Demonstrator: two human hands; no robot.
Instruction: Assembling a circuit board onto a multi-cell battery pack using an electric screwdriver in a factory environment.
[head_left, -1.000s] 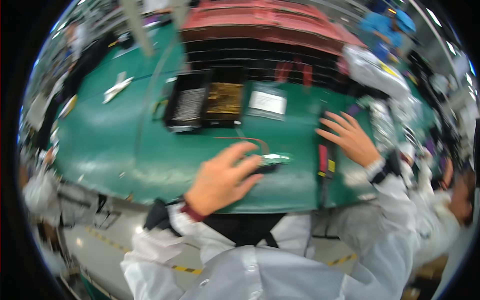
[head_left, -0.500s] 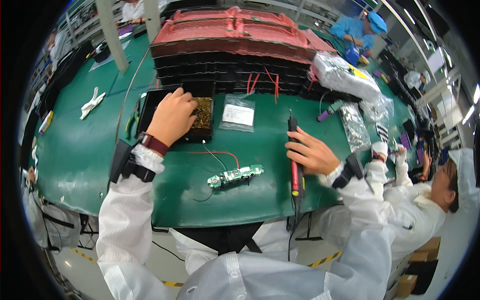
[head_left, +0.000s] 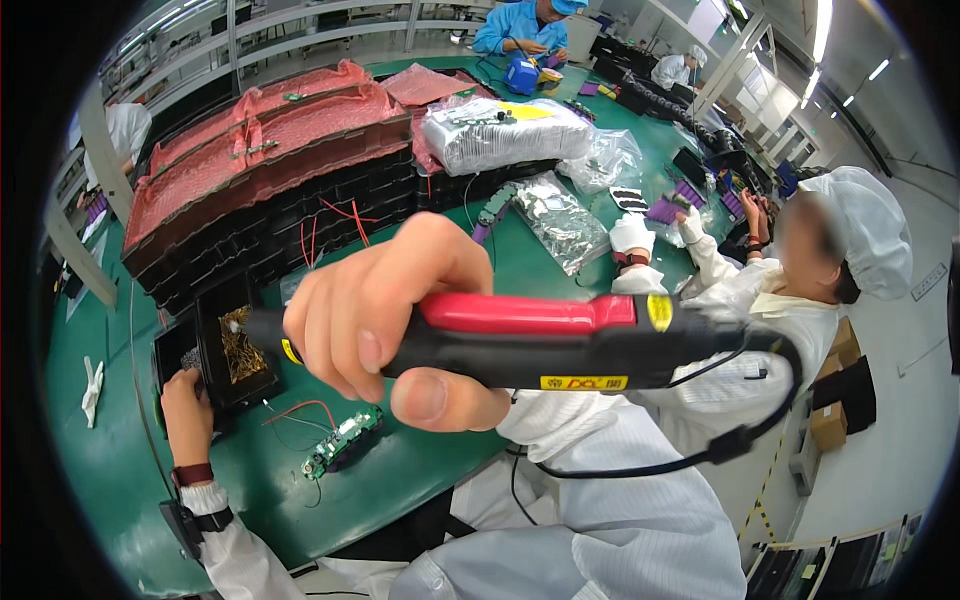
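Close before me, my right hand [head_left: 400,330] is closed round a red-and-black electric screwdriver [head_left: 540,335], held sideways with its tip pointing left over the brass-coloured screws [head_left: 240,350]. These small parts lie in a black tray [head_left: 262,388]; a second compartment beside them holds silvery pieces [head_left: 190,358]. At the tray's near left edge, my left hand [head_left: 187,415] has its bent fingers on the black wall; the fingertips are partly hidden. A green circuit board [head_left: 343,440] with red and dark wires lies on the table, nearer me than the tray.
Stacked black trays with pink bubble wrap [head_left: 270,130] stand at the back. Right of them lie a white plastic-wrapped bundle [head_left: 505,135] and a clear bag [head_left: 562,220]. A co-worker in white [head_left: 790,300] sits at right. A white glove [head_left: 92,390] lies far left. The screwdriver's cable [head_left: 640,468] loops down.
My right hand has lifted the screwdriver from upright at the right and swung it level toward the tray. My left hand has drawn back to the tray's near edge. The view has turned right.
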